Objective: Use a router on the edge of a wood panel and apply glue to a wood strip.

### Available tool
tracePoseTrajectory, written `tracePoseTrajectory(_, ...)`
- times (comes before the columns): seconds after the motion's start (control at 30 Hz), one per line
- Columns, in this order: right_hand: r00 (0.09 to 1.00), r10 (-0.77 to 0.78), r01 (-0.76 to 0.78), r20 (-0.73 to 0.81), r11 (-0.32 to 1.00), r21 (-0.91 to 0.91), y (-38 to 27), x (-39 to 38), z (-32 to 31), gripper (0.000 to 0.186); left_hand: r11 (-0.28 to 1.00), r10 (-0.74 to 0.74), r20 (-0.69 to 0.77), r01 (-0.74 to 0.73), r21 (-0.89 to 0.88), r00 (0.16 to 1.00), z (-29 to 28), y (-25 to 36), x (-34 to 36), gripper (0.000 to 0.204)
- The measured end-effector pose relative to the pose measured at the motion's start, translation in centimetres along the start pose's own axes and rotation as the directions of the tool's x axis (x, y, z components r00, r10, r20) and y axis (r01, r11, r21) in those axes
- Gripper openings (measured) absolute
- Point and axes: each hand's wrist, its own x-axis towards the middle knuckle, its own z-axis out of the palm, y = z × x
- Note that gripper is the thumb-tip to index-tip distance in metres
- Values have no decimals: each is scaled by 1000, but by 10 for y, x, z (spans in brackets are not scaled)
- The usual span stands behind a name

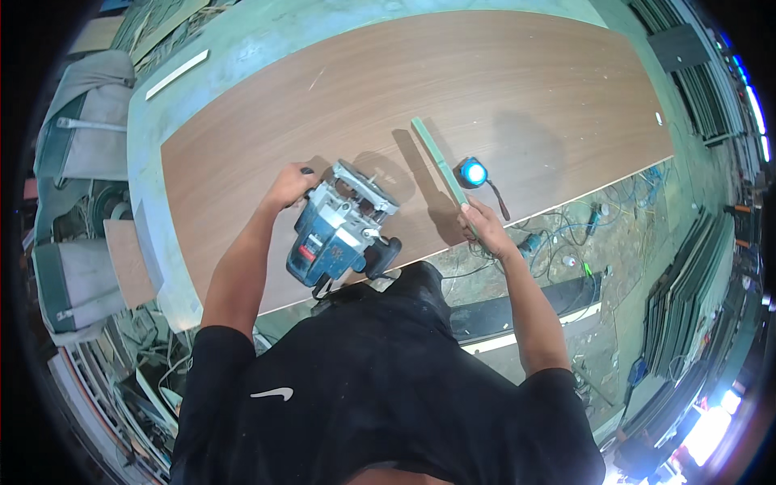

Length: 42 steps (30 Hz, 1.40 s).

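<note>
Left hand (289,185) clenched on black knob of blue router (339,226), centre of frame, slightly left; fingers wrapped round knob at tool's upper-left side. Router sitting on brown wood panel (388,89) near its lower edge, second black handle sticking out lower right, ungripped. Left arm extended up from lower edge, elbow slightly bent. Right hand (482,224) right of centre, fingers closed on near end of green strip (439,166); strip lying flat on panel, running up-left from fingertips. Right forearm angled up-left from lower right. Blue tape measure (473,173) just beside strip, right of it, above right hand, not touched. Count: 1 router, 1 green strip, 1 tape measure, 1 panel, 2 hands. Pale slat (177,74) on green bench, upper left.
</note>
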Motion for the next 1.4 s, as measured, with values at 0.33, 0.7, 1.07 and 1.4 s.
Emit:
tracePoseTrajectory(0.33,895,-26,79,-445,992,101,76,-50,115,54,987,-87,103,100,-124,991,-3,-12,6,30)
tracePoseTrajectory(0.7,686,-25,310,-728,914,260,104,-32,281,65,972,-44,193,87,-219,980,1,-14,2,22)
tracePoseTrajectory(1.07,500,146,293,-854,899,325,106,-13,311,96,968,23,193,27,-250,981,10,-33,21,31)
tracePoseTrajectory(1.4,618,178,426,-766,742,517,100,-17,322,84,966,-31,232,89,-243,972,4,-37,19,33)
